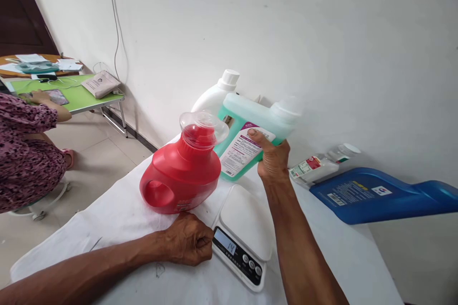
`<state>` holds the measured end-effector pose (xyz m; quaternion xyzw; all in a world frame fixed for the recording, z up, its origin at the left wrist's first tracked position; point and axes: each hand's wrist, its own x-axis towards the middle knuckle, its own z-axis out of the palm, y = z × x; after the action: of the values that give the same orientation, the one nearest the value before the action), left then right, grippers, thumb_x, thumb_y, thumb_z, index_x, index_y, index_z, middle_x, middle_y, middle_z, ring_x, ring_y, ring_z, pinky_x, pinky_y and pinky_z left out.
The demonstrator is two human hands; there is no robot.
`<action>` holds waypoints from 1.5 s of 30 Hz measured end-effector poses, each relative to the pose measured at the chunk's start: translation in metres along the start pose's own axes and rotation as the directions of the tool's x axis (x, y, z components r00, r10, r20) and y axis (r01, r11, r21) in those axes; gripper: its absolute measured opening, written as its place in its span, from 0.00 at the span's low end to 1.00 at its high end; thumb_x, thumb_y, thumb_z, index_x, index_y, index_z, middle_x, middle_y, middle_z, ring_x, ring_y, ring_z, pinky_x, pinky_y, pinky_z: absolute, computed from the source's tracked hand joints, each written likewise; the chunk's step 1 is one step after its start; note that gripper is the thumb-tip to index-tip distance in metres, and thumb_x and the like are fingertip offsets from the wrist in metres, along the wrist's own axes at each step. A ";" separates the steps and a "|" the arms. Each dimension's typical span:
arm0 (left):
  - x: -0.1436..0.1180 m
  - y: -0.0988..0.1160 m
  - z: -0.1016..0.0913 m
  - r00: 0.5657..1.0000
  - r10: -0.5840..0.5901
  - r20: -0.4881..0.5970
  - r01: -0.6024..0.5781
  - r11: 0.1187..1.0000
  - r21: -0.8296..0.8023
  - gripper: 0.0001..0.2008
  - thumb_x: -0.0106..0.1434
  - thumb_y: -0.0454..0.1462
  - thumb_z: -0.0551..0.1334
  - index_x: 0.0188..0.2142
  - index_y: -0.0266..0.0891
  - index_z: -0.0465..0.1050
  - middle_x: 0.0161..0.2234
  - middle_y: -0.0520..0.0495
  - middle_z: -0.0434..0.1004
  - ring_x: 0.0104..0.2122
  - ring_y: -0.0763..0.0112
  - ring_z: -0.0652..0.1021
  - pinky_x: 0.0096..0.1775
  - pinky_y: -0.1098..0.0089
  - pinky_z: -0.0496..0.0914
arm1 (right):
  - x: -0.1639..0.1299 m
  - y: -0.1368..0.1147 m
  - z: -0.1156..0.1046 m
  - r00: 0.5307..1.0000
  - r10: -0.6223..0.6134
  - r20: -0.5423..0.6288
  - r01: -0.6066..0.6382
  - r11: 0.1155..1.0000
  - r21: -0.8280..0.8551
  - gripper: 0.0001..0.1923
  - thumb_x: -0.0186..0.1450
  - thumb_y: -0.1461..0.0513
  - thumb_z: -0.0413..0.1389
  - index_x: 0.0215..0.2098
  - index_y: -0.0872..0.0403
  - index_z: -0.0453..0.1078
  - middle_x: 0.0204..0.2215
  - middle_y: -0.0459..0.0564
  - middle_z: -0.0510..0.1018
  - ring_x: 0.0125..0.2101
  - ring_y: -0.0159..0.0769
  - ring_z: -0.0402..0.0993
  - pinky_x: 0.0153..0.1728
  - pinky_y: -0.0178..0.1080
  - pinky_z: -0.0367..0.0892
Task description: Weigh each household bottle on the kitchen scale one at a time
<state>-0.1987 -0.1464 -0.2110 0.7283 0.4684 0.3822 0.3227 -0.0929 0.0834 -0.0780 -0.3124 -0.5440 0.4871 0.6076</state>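
1. A white-clothed table [118, 219] stood against a plain wall.
2. The right hand [274, 159] gripped the green detergent jug [255, 126] from beneath, holding it tilted in the air above the kitchen scale [243, 233], long axis running up to the right.
3. The left hand [188, 240], fisted and holding nothing, rested beside the scale, just before the red jug [181, 174].

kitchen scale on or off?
On. The kitchen scale has its display lit with dark digits; the exact reading is too small to tell. Its platform is bare, and the left hand rests against its left edge.
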 end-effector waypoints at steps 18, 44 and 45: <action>-0.001 0.003 -0.006 0.999 -0.035 0.028 0.032 0.997 0.073 0.16 0.51 0.27 0.58 0.21 0.41 0.49 0.19 0.60 0.46 0.21 0.80 0.51 0.23 0.73 0.46 | -0.096 -0.104 -0.092 0.958 -0.144 -0.248 0.106 0.981 -0.161 0.25 0.44 0.62 0.70 0.40 0.44 0.76 0.44 0.44 0.82 0.49 0.53 0.80 0.52 0.61 0.76; -0.001 0.005 -0.009 0.999 -0.031 0.020 0.029 0.998 0.057 0.14 0.52 0.30 0.57 0.21 0.41 0.49 0.19 0.59 0.47 0.22 0.79 0.50 0.24 0.71 0.46 | -0.111 -0.079 -0.108 0.971 -0.175 -0.164 0.152 0.978 -0.141 0.40 0.45 0.57 0.76 0.56 0.42 0.72 0.50 0.44 0.82 0.51 0.54 0.82 0.53 0.60 0.74; -0.001 0.005 -0.009 1.000 -0.027 0.015 0.027 0.998 0.059 0.14 0.52 0.30 0.57 0.21 0.41 0.48 0.19 0.59 0.47 0.22 0.79 0.50 0.24 0.71 0.46 | -0.112 -0.080 -0.109 0.972 -0.175 -0.157 0.154 0.978 -0.141 0.41 0.45 0.55 0.78 0.56 0.43 0.73 0.50 0.46 0.82 0.51 0.55 0.81 0.53 0.60 0.74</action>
<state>-0.2044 -0.1482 -0.2031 0.7340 0.4866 0.3583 0.3100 0.0403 -0.0304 -0.0684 -0.3447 -0.5447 0.3710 0.6685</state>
